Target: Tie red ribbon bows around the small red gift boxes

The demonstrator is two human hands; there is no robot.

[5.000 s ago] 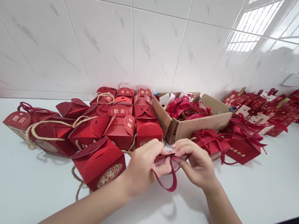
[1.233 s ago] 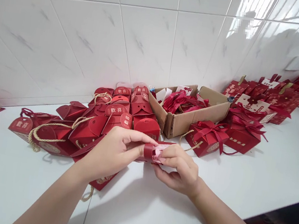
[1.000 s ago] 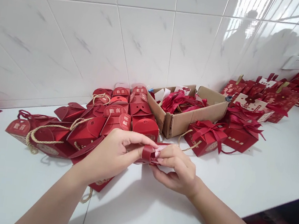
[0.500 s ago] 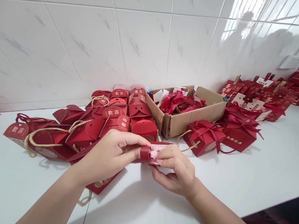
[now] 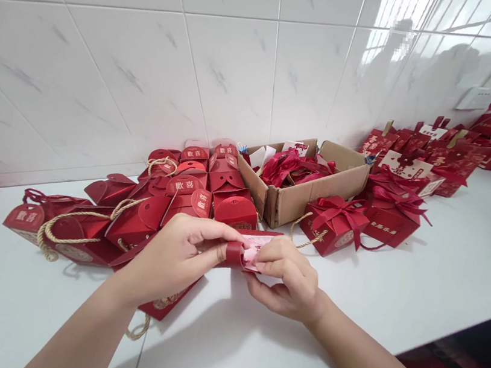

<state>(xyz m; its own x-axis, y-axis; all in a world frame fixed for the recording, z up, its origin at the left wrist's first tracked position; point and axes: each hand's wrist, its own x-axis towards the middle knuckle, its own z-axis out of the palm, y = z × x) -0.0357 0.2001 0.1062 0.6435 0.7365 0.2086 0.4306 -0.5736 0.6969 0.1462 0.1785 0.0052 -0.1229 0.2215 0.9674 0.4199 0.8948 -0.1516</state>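
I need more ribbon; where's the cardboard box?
The cardboard box sits by the tiled wall, centre-right, between stacked red boxes and bow-tied boxes.

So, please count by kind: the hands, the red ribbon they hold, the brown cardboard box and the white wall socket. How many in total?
hands: 2, left hand and right hand
red ribbon: 1
cardboard box: 1
wall socket: 1
total: 5

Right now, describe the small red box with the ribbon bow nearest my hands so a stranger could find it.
Find the open cardboard box of red ribbons against the tiled wall. Just in front of its right end, on the white counter, sits the red gift box. Unlike its bowed neighbours, it stands nearest the counter edge and has a gold rope handle.
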